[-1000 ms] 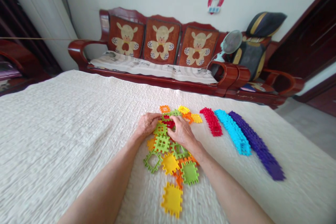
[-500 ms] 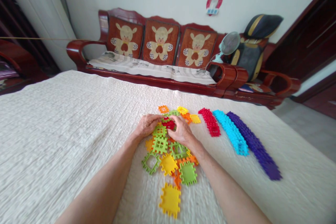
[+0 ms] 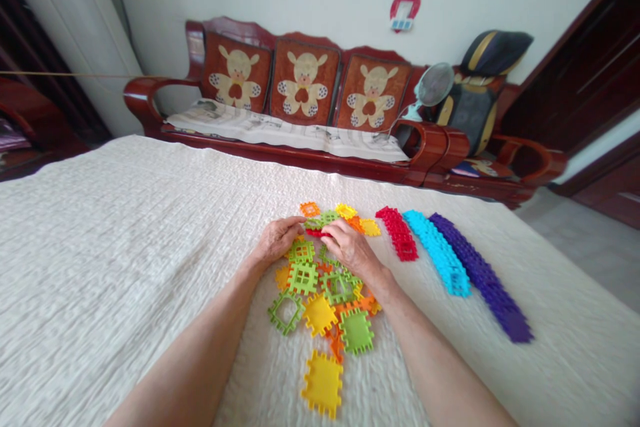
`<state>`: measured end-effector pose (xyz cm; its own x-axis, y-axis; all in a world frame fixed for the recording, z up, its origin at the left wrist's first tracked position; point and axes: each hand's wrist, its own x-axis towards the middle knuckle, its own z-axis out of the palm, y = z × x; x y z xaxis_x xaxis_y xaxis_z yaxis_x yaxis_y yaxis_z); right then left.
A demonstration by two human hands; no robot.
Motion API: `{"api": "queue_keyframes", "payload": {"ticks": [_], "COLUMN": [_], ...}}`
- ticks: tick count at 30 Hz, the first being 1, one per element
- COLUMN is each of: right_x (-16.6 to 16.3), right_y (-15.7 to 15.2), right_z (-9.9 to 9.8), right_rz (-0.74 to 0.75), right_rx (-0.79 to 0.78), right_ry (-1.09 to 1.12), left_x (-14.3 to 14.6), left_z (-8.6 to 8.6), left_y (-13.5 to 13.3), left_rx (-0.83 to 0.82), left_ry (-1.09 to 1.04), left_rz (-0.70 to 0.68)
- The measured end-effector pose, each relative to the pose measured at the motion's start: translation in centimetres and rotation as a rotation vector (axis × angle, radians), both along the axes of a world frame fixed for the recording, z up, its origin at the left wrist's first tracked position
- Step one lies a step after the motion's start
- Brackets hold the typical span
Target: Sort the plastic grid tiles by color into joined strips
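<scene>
A heap of square plastic interlocking tiles [image 3: 325, 283] in green, yellow and orange lies on a cream quilted cover [image 3: 125, 247]. My left hand [image 3: 277, 240] rests curled at the heap's far left edge. My right hand [image 3: 350, 245] reaches over the heap's far side, fingers closed on a red tile [image 3: 314, 233] that shows between the two hands. Both hands' fingertips meet at that red tile. A large yellow tile [image 3: 323, 383] lies alone nearest me.
To the right lie three rows of stacked tiles: red [image 3: 399, 233], light blue [image 3: 439, 252] and purple [image 3: 480, 275]. A wooden bench [image 3: 300, 140] with bear cushions stands beyond the cover's far edge. A small fan [image 3: 433, 85] and a bag sit on its right end.
My right hand has closed further over the red tile, so less of it shows. The view has shifted slightly; the heap and rows lie as before.
</scene>
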<state>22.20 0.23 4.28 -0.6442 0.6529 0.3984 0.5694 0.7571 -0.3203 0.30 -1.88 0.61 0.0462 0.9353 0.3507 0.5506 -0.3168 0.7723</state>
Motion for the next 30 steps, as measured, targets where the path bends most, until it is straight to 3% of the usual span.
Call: {"api": "queue_keyframes", "payload": {"ticks": [3,9,14,18,23,30], "right_x": [0.7,5.2,11.3,14.9,15.5,13.7], "right_y": [0.5,-0.5,-3.5,-3.9,-3.3,-5.2], "right_z": [0.2,1.7,2.6,2.7,3.3,3.9], "right_rz": [-0.066,-0.27,-0.377,-0.359,-0.338,-0.522], "right_rx": [-0.066,-0.424,-0.709,-0.878,-0.82,-0.537], "right_ry": [0.117,0.365,0.291,0.168,0.041,-0.204], "left_x": [0.0,0.1,0.0,-0.1,-0.1,0.0], "left_z": [0.1,0.5,-0.1,-0.5,-0.3,-0.1], "left_y": [-0.1,-0.4,-0.1,0.1,-0.1,-0.2], "left_rx": [-0.025,-0.05,-0.072,-0.096,-0.123,-0.156], "left_ry": [0.02,0.033,0.002,-0.03,-0.034,-0.09], "left_rz": [0.037,0.076,0.088,0.068,0.086,0.065]}}
